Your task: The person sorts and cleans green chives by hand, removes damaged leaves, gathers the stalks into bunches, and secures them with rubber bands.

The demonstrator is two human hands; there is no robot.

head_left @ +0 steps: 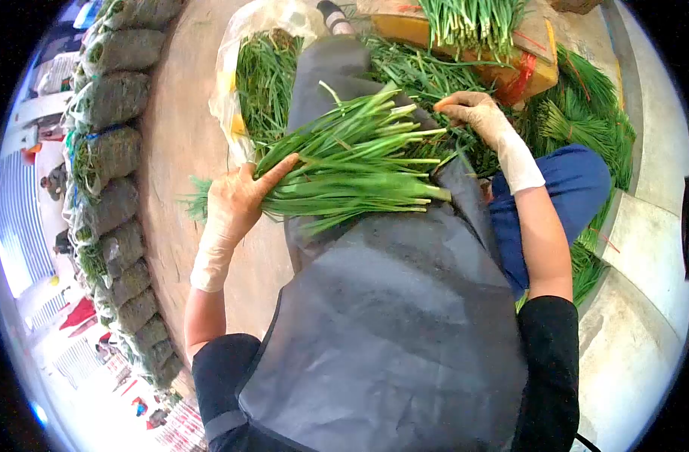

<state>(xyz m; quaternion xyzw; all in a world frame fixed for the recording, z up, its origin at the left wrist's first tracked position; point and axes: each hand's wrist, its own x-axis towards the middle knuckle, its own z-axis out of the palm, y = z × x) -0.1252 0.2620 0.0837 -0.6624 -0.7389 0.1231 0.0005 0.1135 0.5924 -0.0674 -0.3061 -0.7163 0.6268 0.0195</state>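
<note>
Stuffed sacks (117, 102) line the floor (180, 113) while the left hand (237, 197) grasps green stalks (352, 169); whether the right hand (478, 119) pinches anything is unclear.

Slick-looking dark apron (390, 324), matt blue cloth trousers (567, 188), thin translucent plastic bag (273, 16), smooth green leaves (337, 169)

Left grip (236, 197): most fingers seem hidden behind green stalks (352, 167).

Tan floor (185, 98), pale slabs (649, 226) alongside
</note>
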